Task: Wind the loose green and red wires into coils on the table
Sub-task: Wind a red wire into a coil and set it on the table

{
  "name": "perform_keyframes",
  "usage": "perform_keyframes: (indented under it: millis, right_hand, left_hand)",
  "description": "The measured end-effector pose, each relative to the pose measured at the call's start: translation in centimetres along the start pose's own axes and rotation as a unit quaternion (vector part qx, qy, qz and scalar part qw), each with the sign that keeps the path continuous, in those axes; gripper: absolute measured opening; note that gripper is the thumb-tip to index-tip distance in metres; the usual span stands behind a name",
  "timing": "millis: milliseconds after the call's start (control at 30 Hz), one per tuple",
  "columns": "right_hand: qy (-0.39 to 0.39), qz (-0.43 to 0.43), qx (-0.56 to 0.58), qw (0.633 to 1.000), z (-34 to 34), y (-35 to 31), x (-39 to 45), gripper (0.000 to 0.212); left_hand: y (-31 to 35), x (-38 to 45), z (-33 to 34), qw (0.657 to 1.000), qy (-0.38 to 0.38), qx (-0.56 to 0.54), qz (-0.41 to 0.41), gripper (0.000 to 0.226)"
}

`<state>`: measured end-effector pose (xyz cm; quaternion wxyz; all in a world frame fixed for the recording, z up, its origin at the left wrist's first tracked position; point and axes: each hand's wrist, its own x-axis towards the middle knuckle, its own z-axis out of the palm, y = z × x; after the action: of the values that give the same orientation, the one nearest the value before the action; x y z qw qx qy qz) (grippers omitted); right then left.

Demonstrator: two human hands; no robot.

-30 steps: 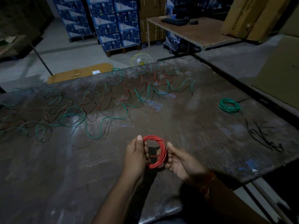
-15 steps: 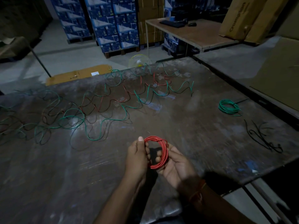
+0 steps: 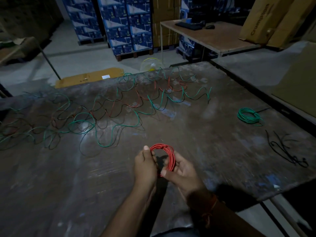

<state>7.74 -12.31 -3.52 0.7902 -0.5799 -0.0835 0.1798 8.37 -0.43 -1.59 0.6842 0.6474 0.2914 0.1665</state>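
I am standing in a dim storeroom, with stacked blue cartons behind and a worn dark table in front of me. Over the near part of the table I hold a red coil up between both hands, clear of the surface. My left hand grips the coil's left side, thumb tip up against the top of the loop and the fingers curled round behind it. My right hand cradles the right and lower side, thumb pressed across the strands at the bottom and the fingers curled under the loop. Across the far and left part of the table lie loose green wires tangled with loose red wires. A finished green coil rests flat near the right edge, well apart from my hands, and a small tangle of black wire lies nearer me on that side.
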Motion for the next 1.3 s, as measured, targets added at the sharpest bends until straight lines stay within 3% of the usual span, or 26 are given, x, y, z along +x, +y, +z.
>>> perform_keyframes:
  millis: [100, 267, 433, 533, 700, 800, 867, 933, 1000, 1133, 1200, 1300]
  right_hand:
    - [0.017, -0.033, -0.086, 0.996, 0.0, 0.1, 0.3, 0.062]
    - [0.05, -0.05, -0.054, 0.996, 0.3, 0.0, 0.6, 0.079]
    - [-0.025, -0.113, -0.054, 0.992, -0.7, -0.5, 0.2, 0.101]
    - [0.01, -0.132, -0.05, 0.99, -0.9, -0.4, 0.3, 0.091]
    - [0.078, -0.17, -0.002, 0.982, -2.4, -1.4, -0.3, 0.046]
    - [0.16, -0.163, -0.014, 0.974, -4.2, -1.5, -0.6, 0.02]
    - [0.228, -0.156, -0.089, 0.957, -5.8, -1.4, -1.0, 0.028]
    - [0.268, -0.188, -0.232, 0.916, -7.6, -1.7, -1.4, 0.03]
    - [0.278, -0.226, -0.357, 0.862, -9.7, -2.3, -1.5, 0.026]
    - [0.241, -0.221, -0.426, 0.844, -13.2, -3.1, -1.5, 0.03]
    - [0.235, -0.225, -0.408, 0.853, -14.7, -2.8, -1.7, 0.03]
    - [0.275, -0.142, -0.216, 0.926, -15.8, -3.4, -1.8, 0.024]
  left_hand:
    - [-0.1, 0.4, 0.0, 1.0, 0.015, -0.004, -0.011, 0.045]
    - [0.7, 0.2, 0.5, 1.0, 0.011, -0.024, -0.013, 0.046]
    - [1.2, -0.1, 1.5, 0.999, 0.0, -0.039, -0.028, 0.045]
    - [1.3, -0.6, 2.7, 0.999, -0.019, -0.037, -0.032, 0.046]
    - [1.1, -1.4, 5.1, 0.997, -0.048, -0.036, -0.048, 0.042]
    - [0.9, -2.1, 7.2, 0.996, -0.066, -0.037, -0.054, 0.042]
    - [0.8, -2.7, 8.6, 0.994, -0.083, -0.035, -0.053, 0.042]
    - [0.8, -3.4, 10.0, 0.994, -0.094, -0.033, -0.054, 0.043]
    - [0.6, -4.0, 11.2, 0.992, -0.102, -0.042, -0.057, 0.044]
    - [-1.0, -4.3, 13.3, 0.993, -0.087, -0.039, -0.063, 0.045]
    - [-1.6, -4.2, 14.0, 0.994, -0.071, -0.05, -0.063, 0.045]
    - [-1.5, -4.7, 15.2, 0.994, -0.076, -0.063, -0.053, 0.045]
